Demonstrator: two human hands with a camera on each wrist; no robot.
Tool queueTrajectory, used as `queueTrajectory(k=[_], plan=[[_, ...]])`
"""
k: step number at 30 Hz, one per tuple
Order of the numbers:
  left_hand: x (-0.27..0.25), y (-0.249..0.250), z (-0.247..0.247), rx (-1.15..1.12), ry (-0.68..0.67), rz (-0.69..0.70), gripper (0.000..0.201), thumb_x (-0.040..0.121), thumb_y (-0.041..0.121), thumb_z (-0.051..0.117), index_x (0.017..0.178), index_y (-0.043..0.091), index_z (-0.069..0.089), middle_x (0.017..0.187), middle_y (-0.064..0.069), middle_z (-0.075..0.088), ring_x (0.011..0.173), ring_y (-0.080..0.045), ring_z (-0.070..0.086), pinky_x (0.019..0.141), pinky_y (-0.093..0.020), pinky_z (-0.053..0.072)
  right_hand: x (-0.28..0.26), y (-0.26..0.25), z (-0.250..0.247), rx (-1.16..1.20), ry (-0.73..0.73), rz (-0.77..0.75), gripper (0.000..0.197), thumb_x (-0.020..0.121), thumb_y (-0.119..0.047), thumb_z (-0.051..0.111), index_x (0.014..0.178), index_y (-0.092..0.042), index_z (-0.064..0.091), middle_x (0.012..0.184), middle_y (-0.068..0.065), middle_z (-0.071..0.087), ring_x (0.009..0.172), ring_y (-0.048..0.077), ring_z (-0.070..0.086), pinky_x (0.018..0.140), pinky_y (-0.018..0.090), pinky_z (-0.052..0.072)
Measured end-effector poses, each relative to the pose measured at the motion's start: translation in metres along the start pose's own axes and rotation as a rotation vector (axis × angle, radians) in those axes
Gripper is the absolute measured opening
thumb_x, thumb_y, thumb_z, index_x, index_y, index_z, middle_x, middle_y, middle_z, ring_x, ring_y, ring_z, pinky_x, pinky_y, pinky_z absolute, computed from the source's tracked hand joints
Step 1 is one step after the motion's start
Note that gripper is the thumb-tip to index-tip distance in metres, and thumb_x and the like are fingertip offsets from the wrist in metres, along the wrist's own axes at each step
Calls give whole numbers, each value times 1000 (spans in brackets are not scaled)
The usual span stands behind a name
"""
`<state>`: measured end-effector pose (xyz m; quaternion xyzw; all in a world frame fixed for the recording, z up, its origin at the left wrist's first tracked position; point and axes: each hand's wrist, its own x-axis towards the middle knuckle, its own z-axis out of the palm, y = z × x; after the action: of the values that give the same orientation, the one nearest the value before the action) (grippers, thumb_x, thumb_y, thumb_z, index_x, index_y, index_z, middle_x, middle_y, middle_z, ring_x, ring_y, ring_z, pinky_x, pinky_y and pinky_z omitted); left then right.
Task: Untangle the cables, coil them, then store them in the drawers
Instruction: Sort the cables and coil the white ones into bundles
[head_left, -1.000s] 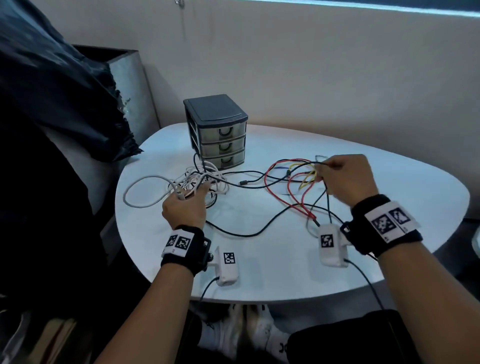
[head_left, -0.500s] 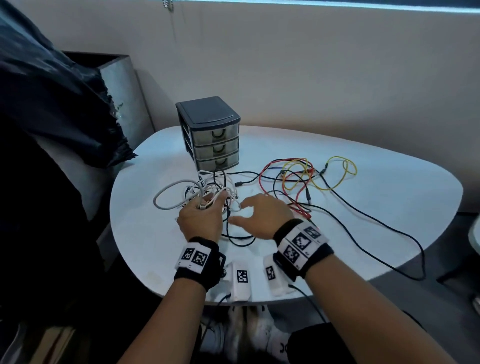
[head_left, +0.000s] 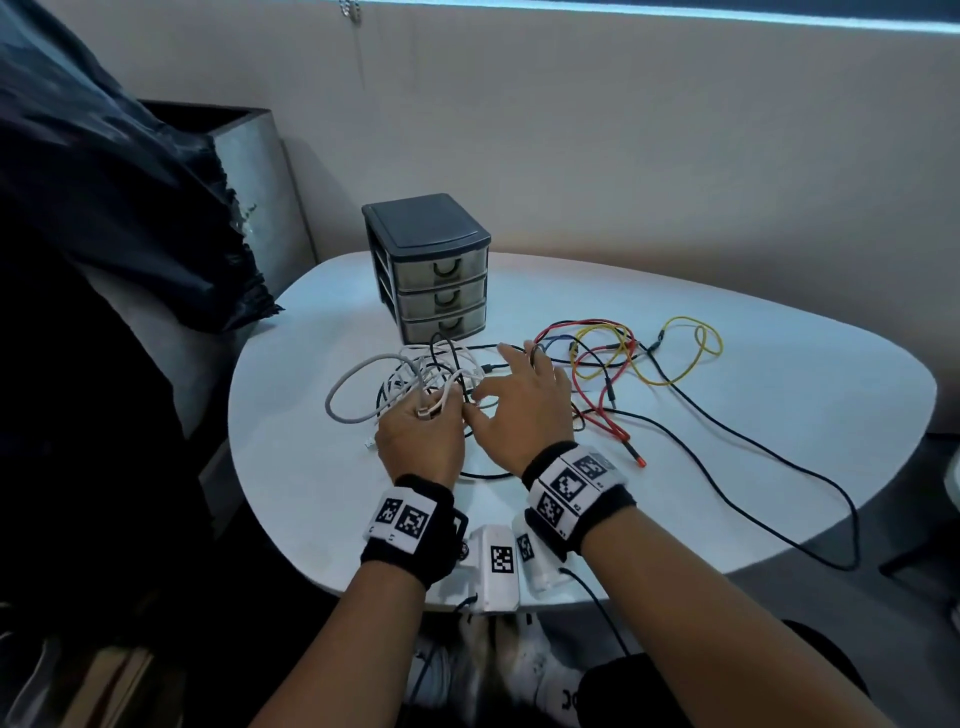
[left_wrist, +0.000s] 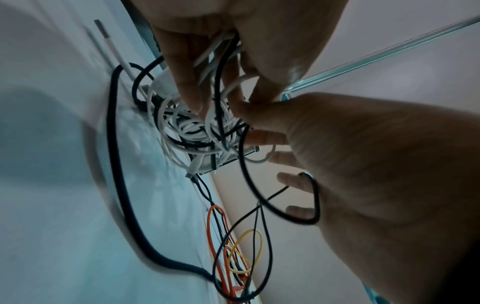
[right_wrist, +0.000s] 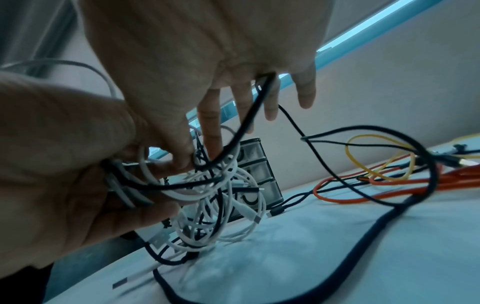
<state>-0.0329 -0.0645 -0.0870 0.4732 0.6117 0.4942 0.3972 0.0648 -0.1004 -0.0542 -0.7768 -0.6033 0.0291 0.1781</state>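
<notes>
White tabletop (head_left: 675, 467) is being strewn with cables before closed drawers (head_left: 441, 296). The white-and-black tangle (head_left: 431, 379) is being clutched in the left hand (head_left: 421, 436); the right hand (head_left: 524, 410), fingers spread, is being threaded by a black cable (right_wrist: 249, 127). Pulling risks tightening knots.

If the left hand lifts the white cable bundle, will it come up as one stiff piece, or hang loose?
Probably loose: the white cable bundle lies in soft, uneven loops. A black cable threads through it, so that would likely drag along. The left hand grips only some strands, so the rest may sag or slip.
</notes>
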Motion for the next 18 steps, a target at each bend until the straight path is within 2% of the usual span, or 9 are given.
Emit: queueTrajectory(k=[3, 4, 6, 8, 12, 14, 18], plan=[[1, -1, -2, 73, -30, 8, 17, 78, 33, 79, 79, 18, 73, 78, 8, 72, 77, -14, 68, 73, -24, 50, 0, 0, -2, 72, 28, -27, 24, 95, -34, 56, 101, -19, 74, 148, 0, 45, 143, 28, 26, 116, 48, 20], [2, -2, -2, 106, -44, 11, 22, 75, 36, 81, 86, 18, 74, 83, 6, 74, 79, -14, 68, 76, -25, 52, 0, -1, -5, 84, 32, -32, 23, 94, -31, 56, 100, -16, 73, 147, 0, 46, 143, 28, 27, 115, 47, 20], [4, -3, -2, 195, -50, 7, 37, 68, 46, 81, 95, 21, 73, 90, 3, 74, 83, -18, 68, 79, -31, 55, -1, -3, -12, 65, -13, -53, 23, 95, -29, 52, 102, -16, 70, 151, -2, 40, 145, 26, 22, 117, 46, 17], [5, -1, -1, 270, -30, -20, 43, 65, 50, 77, 99, 24, 71, 98, 2, 73, 92, -23, 67, 83, -35, 55, -2, -5, -20, 44, -87, -99, 24, 97, -29, 49, 104, -17, 69, 156, -3, 34, 147, 26, 16, 119, 47, 13], [18, 6, -5, 330, 25, -70, 51, 70, 52, 77, 109, 21, 70, 117, -3, 70, 109, -29, 63, 91, -37, 50, -8, 0, -40, -1, -143, -166, 23, 99, -29, 48, 102, -19, 69, 160, -5, 27, 150, 26, 10, 119, 53, 11], [27, 7, -10, 349, 32, -85, 58, 69, 57, 78, 111, 18, 70, 118, -5, 70, 111, -31, 62, 92, -38, 50, -9, 12, -52, -52, -108, -155, 22, 98, -28, 49, 99, -19, 69, 160, -6, 26, 150, 26, 12, 117, 55, 13], [32, 4, -14, 385, 12, -68, 55, 67, 64, 79, 100, 21, 72, 112, -5, 70, 105, -31, 64, 85, -35, 50, -5, 41, -72, -164, 16, -90, 20, 95, -29, 53, 100, -20, 71, 155, -8, 38, 139, 28, 35, 113, 54, 23]])
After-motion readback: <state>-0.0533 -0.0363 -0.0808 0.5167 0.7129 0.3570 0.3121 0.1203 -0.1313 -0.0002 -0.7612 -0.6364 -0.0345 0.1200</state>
